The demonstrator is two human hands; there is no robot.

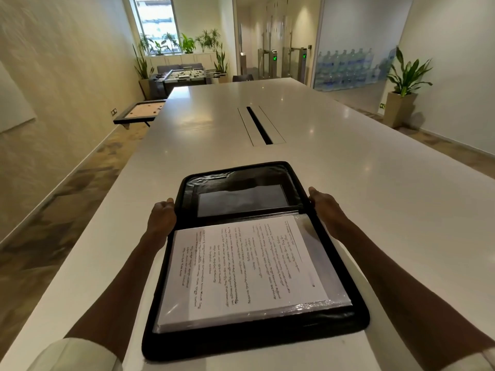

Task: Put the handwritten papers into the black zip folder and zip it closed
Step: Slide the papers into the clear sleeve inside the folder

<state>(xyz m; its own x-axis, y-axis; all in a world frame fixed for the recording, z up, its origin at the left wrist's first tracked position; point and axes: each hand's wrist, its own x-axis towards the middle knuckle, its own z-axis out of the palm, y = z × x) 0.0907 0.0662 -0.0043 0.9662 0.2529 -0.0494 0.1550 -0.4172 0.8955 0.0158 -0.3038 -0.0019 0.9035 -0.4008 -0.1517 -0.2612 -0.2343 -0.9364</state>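
Folder [257, 336] lying open at the tabletop's [348, 170] near edge, far flap tilted up, papers [241, 269] flat on its near half under clear plastic, left hand [162, 218] gripping the flap's left edge, right hand [322, 203] gripping its right edge

Black zip folder [257, 328] lies open at near edge of white table [375, 183], far flap raised and tilted, blocking straight reach forward. Handwritten papers [249, 269] cover near half. Left hand [162, 218] and right hand [322, 203] occupy flap's side edges. Bare tabletop free left, right and beyond folder. Cable slot [259, 126] recessed mid-table, well beyond flap.
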